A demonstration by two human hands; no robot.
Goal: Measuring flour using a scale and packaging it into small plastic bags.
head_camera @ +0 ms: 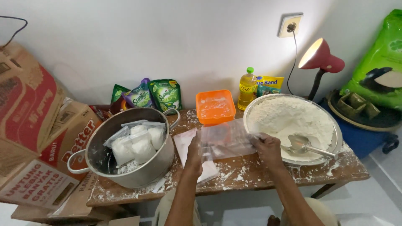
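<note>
I see my left hand (pixel 194 152) and right hand (pixel 267 147) pinching a clear plastic bag (pixel 224 140), long axis running 9 to 3; flour bowl (pixel 335 125) lies at 3, nearer the right.

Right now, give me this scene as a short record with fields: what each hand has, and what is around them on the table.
left hand: holds the left edge of a clear plastic bag
right hand: holds the bag's right edge
bag: empty, stretched between both hands above the table
right of the hands: metal bowl of white flour with a spoon in it
left of the hands: metal pot with filled white bags inside
behind: orange tub, oil bottle
table surface: dusted with flour
</note>
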